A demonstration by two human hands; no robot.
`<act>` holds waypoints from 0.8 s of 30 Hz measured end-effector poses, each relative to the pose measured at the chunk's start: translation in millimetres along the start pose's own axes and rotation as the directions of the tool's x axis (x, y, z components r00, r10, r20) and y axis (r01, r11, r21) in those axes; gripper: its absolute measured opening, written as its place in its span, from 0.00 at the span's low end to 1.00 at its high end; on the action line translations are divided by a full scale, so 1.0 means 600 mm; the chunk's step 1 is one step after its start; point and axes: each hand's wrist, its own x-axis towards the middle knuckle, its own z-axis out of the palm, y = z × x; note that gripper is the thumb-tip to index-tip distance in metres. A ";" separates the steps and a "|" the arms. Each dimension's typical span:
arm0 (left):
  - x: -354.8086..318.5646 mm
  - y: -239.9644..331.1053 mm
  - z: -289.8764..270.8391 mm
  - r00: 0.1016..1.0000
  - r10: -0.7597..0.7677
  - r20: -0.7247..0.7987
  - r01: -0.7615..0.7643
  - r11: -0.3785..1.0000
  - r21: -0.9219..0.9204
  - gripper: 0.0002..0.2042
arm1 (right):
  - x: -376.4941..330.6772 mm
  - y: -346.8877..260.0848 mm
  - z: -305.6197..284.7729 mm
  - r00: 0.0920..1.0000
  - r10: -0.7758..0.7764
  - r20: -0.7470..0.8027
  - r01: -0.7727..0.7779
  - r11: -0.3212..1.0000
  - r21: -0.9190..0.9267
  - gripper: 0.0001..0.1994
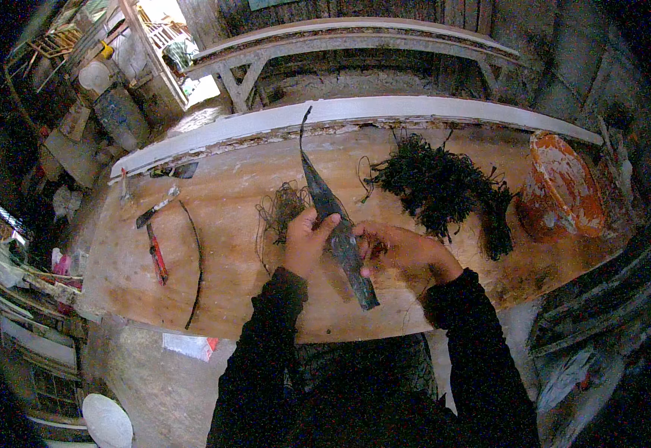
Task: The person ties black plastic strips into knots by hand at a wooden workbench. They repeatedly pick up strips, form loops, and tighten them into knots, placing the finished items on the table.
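Over the near edge of the worn wooden workbench (228, 299), the left hand (307, 240) clasps a long, dark, tapering blade-like strip (334, 224), which points away from the person. The right hand (400, 250) is closed at the strip's side, its fingertips hidden, so what they pinch is unclear. Farther off lie a dark tangled bundle of fibres (445, 187) and a tipped orange-stained bucket (560, 190), contents unseen.

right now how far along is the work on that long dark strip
Looks midway, at a guess. A dark tangled bundle lies by itself on the wooden bench. The left hand grips the long dark strip, the right hand beside it. A loose fibre clump lies close by.
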 end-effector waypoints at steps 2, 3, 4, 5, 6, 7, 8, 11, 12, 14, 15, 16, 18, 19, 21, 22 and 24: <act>0.000 0.003 0.002 0.999 -0.032 0.029 0.028 0.991 0.132 0.07 | 0.008 0.027 -0.009 0.986 -0.082 -0.148 0.107 0.980 0.165 0.18; -0.001 0.002 0.002 0.997 -0.012 0.076 0.005 0.995 0.096 0.07 | 0.010 0.024 -0.007 0.976 -0.071 -0.204 0.111 0.975 0.192 0.16; -0.001 0.000 0.003 0.993 0.009 0.121 -0.016 0.998 0.058 0.07 | 0.015 0.018 -0.004 0.964 -0.058 -0.259 0.117 0.969 0.217 0.14; -0.001 -0.001 0.004 0.986 0.032 0.166 -0.036 0.999 0.019 0.07 | 0.017 0.014 -0.002 0.949 -0.043 -0.313 0.124 0.962 0.242 0.12; -0.002 0.005 0.010 0.980 0.019 0.199 -0.015 1.000 -0.021 0.07 | 0.019 0.020 -0.004 0.937 -0.072 -0.343 0.149 0.968 0.203 0.10; -0.004 0.015 0.017 0.973 0.007 0.232 0.007 0.998 -0.062 0.08 | 0.023 0.032 -0.008 0.923 -0.102 -0.371 0.173 0.971 0.163 0.08; -0.005 0.021 0.022 0.964 -0.003 0.266 0.031 0.994 -0.101 0.08 | 0.025 0.041 -0.011 0.908 -0.132 -0.398 0.195 0.973 0.122 0.07; -0.008 0.021 0.018 0.952 -0.072 0.299 0.102 0.991 -0.085 0.10 | 0.029 0.050 -0.019 0.930 -0.109 -0.351 0.134 0.990 0.049 0.05; -0.008 0.021 0.017 0.956 -0.053 0.289 0.077 0.994 -0.073 0.10 | 0.028 0.048 -0.017 0.928 -0.110 -0.356 0.151 0.984 0.090 0.05; -0.009 0.019 0.016 0.963 -0.012 0.268 0.026 0.999 -0.047 0.10 | 0.027 0.041 -0.012 0.925 -0.111 -0.365 0.184 0.967 0.174 0.04; -0.009 0.018 0.016 0.967 0.011 0.253 -0.002 0.999 -0.034 0.11 | 0.027 0.042 -0.011 0.917 -0.099 -0.386 0.170 0.973 0.155 0.04; -0.009 0.016 0.016 0.970 0.034 0.239 -0.030 0.999 -0.020 0.11 | 0.027 0.044 -0.010 0.909 -0.087 -0.407 0.156 0.978 0.138 0.04; -0.005 0.008 0.014 0.972 0.046 0.231 -0.049 0.999 0.008 0.12 | 0.030 0.052 -0.010 0.855 -0.172 -0.489 0.156 0.985 -0.075 0.04; 0.000 0.002 0.009 0.971 0.034 0.237 -0.040 0.999 0.022 0.13 | 0.032 0.058 -0.012 0.804 -0.276 -0.527 0.152 0.952 -0.267 0.04; 0.002 0.003 0.000 0.977 -0.048 0.208 0.055 0.998 -0.027 0.14 | 0.031 0.061 -0.015 0.734 -0.400 -0.548 0.079 0.853 -0.516 0.05; 0.000 0.008 -0.004 0.977 -0.120 0.177 0.138 0.986 -0.092 0.14 | 0.028 0.059 -0.017 0.720 -0.417 -0.554 0.028 0.816 -0.578 0.06; -0.004 0.028 -0.016 0.988 -0.111 0.106 0.140 0.936 -0.324 0.14 | 0.021 0.035 -0.008 0.713 -0.398 -0.577 0.133 0.885 -0.445 0.06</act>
